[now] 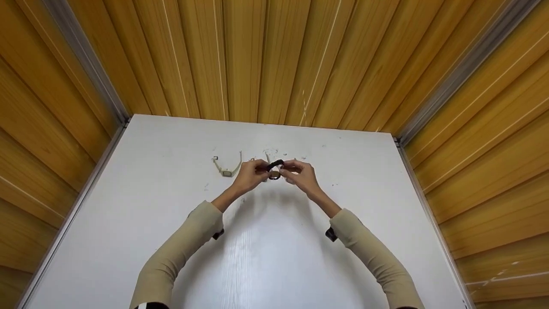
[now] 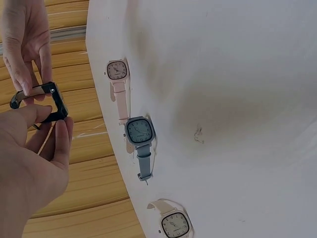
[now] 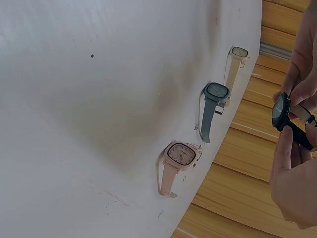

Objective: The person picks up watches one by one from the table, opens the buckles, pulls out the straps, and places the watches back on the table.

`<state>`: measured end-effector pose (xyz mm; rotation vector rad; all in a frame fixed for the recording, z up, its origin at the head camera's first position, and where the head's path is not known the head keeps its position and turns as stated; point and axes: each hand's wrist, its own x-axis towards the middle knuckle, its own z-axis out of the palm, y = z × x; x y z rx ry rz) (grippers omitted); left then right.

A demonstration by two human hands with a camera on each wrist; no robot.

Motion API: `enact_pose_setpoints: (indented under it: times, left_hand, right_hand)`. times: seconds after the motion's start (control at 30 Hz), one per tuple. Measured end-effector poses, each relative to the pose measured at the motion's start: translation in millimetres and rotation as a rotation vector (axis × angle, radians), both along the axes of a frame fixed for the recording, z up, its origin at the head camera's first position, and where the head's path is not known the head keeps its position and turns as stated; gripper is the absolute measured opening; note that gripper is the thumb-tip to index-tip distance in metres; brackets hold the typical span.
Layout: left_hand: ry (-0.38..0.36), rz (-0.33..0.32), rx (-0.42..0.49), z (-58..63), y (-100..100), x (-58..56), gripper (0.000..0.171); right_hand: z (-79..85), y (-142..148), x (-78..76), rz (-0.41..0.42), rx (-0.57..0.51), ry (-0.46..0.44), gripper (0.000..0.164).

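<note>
**Black watch held up between both hands**

White worktop point(image 1: 274, 257) first, no container on it; three watches lying flat — cream point(image 2: 174, 223), grey point(image 2: 139, 133), pink point(image 2: 117, 70). Above these, left hand point(image 1: 248, 175) and right hand point(image 1: 303, 175) pinching the black watch point(image 1: 274, 168), grip closed on case and strap. Likely mid-handling — next move calls for steady fingertip control.

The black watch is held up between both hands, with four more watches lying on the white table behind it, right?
Not quite: three watches lie on the white table, not four. The right wrist view shows a pink watch, a grey-blue watch and a cream watch. The black watch is indeed held between the left hand and right hand.
</note>
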<state>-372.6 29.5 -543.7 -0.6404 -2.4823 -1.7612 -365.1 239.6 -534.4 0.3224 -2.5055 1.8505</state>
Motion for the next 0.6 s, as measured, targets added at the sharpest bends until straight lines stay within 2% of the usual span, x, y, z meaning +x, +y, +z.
enact_pose_setpoints:
  times: [0.27,0.47,0.6]
  left_hand:
    - [0.023,0.024,0.030,1.0,3.4,3.0,0.018]
    - [0.052,0.007,0.082,-0.6,5.5,1.4,0.019]
    - [0.042,0.002,0.092,-2.0,5.8,1.0,0.021]
  right_hand:
    - [-1.1,4.2,3.3,0.007,-0.017,-0.015,0.029]
    - [-0.9,6.1,3.7,0.008,-0.010,-0.014,0.031]
    - [4.9,5.5,5.8,0.024,-0.009,-0.009,0.031]
